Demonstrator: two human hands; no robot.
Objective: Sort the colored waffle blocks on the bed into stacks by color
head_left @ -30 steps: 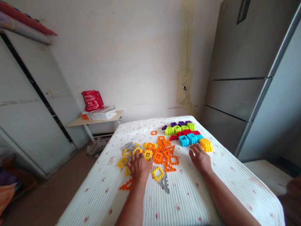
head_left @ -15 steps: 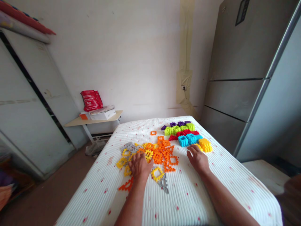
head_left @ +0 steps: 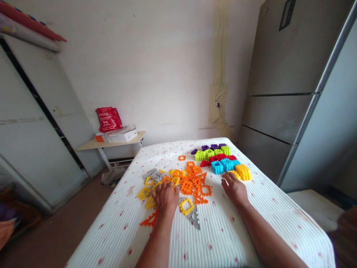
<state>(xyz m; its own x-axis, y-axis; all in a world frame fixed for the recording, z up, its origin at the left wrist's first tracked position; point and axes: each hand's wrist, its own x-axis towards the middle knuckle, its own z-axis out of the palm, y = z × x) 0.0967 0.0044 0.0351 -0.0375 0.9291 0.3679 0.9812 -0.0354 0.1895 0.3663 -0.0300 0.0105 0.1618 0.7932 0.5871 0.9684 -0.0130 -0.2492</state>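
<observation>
My left hand (head_left: 165, 197) is over a mixed pile of flat toothed plastic building pieces. Its fingers and thumb close on a tilted yellow building piece (head_left: 175, 181), which they partly hide. Orange building pieces (head_left: 186, 186) lie just to the right of it, grey and yellow ones to the left. Close to the stacked yellow pieces (head_left: 243, 172), my right hand (head_left: 235, 189) rests with thumb and fingers apart, its fingertips by a few lower yellow pieces. Nearer me, a yellow square frame (head_left: 186, 206) touches a grey triangle (head_left: 194, 219).
Rows of blue (head_left: 217, 167), red (head_left: 205, 163), green (head_left: 199, 155) and purple (head_left: 205, 147) pieces stand at the back right. One orange frame (head_left: 182, 158) lies apart. A padded white cover (head_left: 212, 234) lies beneath everything. A refrigerator (head_left: 279, 111) stands right, a side table (head_left: 92, 144) left.
The yellow piece by my left thumb has tipped and shows less of its face. My left thumb has drawn in toward the fingers. My right hand has hardly moved.
</observation>
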